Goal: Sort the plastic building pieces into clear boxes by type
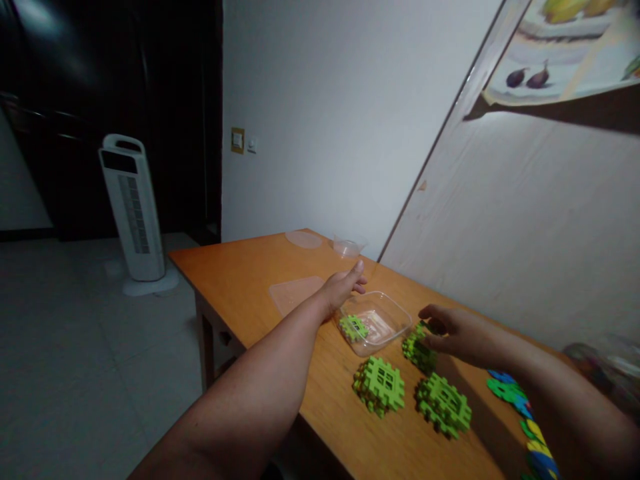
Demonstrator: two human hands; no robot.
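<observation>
My left hand (343, 285) reaches over the far left edge of a clear square plastic container (387, 326) on the wooden table (250, 267); its fingers are loosely together and hold nothing. One small green interlocking block (353, 327) lies inside the container. My right hand (453, 333) rests on a stack of green blocks (419, 352) just right of the container, fingers curled on it. Two more green block stacks (380, 385) (444, 403) lie nearer me.
A clear flat lid (295, 293) lies left of the container. A small clear cup (348, 246) and a round lid (304, 239) sit at the table's far end. Blue and yellow blocks (520, 413) lie at the right. A white tower fan (133, 210) stands on the floor.
</observation>
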